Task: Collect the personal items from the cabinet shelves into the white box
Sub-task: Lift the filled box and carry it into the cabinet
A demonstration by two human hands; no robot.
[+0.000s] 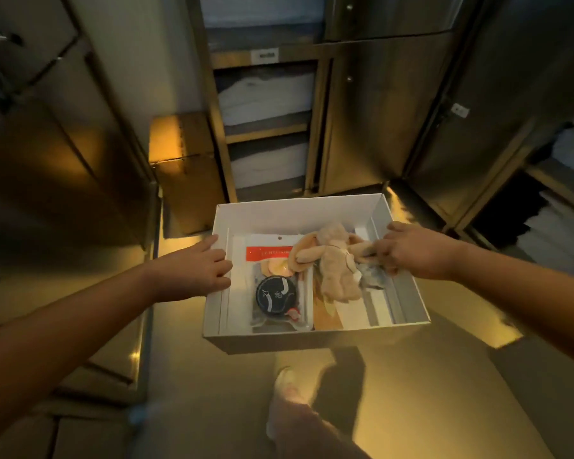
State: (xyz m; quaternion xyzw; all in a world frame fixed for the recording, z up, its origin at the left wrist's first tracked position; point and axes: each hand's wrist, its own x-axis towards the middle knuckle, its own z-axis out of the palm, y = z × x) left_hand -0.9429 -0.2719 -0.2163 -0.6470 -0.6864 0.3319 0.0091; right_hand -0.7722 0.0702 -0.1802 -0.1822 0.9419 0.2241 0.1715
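Note:
I hold the white box in the air above the floor. My left hand grips its left wall, fingers curled over the rim. My right hand grips the right wall, its fingers reaching inside onto a limb of a beige plush toy. Inside lie a clear packet with a red header, a round black tin on it, and something grey partly hidden under the plush toy.
An open metal cabinet with shelves of folded white linen stands ahead. Closed steel doors are at its right, a cardboard box at its left. More shelves run along the right. My leg and shoe are below the box.

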